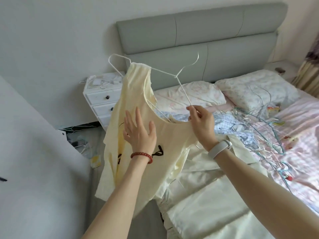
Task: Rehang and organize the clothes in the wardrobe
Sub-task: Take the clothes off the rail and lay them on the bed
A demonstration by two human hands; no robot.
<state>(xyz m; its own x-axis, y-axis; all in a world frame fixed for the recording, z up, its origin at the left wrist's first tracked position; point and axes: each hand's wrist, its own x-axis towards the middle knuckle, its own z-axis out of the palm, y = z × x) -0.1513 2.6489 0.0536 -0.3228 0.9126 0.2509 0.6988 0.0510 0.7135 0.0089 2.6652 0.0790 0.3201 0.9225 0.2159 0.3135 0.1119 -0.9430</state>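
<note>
— While the pale yellow top (138,135) dangles above the bed (224,195), where are the hands?

— Right hand (201,123) pinches the white wire hanger (165,75) by its lower arm; left hand (139,131) is spread flat against the fabric, fingers open.

— Is it on properly?

— One shoulder is over the hanger's far end. The other hangs loose beside the bed's headboard side. Dark print on the front, half covered by the left wrist, unreadable.

— Anything else?

— A tangle of wire hangers (269,128) on the bed, too knotted to count.
</note>
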